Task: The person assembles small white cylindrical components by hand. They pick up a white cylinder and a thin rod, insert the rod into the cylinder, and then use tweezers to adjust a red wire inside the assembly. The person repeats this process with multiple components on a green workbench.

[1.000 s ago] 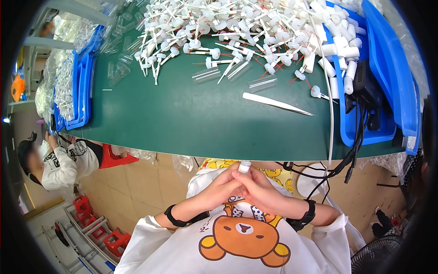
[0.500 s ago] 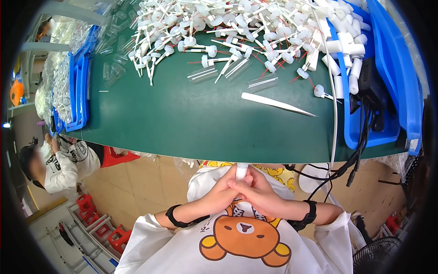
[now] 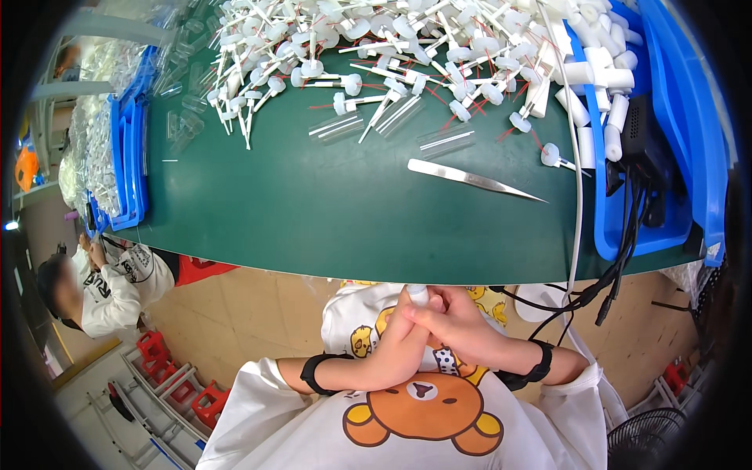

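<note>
Both hands meet just below the green table's (image 3: 313, 227) near edge, left hand (image 3: 395, 345) and right hand (image 3: 462, 329) with fingers curled tight around one small white cap piece (image 3: 417, 294). Only its rounded white tip shows above the fingertips. Steel tweezers (image 3: 470, 179) lie on the table, well apart.

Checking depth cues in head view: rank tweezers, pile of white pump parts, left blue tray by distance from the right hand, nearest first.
From the right hand:
1. Tweezers, on the green mat straight ahead.
2. Pile of white pump parts, along the table's far edge.
3. Left blue tray, far left edge.
</note>
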A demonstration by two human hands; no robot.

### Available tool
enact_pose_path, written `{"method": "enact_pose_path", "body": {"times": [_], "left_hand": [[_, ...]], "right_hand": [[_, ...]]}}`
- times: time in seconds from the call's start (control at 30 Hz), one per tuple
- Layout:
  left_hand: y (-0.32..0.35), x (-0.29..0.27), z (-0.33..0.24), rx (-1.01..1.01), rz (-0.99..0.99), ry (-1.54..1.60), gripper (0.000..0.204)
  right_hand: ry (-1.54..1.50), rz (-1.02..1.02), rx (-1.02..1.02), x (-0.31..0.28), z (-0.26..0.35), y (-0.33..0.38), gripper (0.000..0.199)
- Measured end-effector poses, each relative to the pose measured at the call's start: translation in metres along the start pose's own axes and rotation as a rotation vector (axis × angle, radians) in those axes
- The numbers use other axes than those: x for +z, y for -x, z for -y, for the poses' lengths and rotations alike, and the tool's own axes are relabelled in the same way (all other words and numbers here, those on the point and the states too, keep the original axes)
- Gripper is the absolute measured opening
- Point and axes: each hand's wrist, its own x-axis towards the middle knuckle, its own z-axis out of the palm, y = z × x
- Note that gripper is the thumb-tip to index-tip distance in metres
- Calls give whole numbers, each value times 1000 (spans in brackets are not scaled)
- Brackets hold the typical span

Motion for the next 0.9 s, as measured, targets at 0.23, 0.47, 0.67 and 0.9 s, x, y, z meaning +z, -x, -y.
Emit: {"method": "enact_pose_path", "body": {"times": [0.23, 0.47, 0.67, 0.9], "left_hand": [[1, 10, 6, -19, -54, 164, 15], [-3, 16, 8, 6, -22, 208, 13], [-5, 23, 14, 32, -107, 269, 13], [-8, 18, 20, 82, -77, 266, 14]], "right_hand": [[-18, 16, 140, -7, 11, 3, 33], [-65, -22, 161, -6, 23, 6, 29], [0, -77, 121, -5, 27, 6, 16], [52, -97, 50, -4, 22, 3, 21]]}}
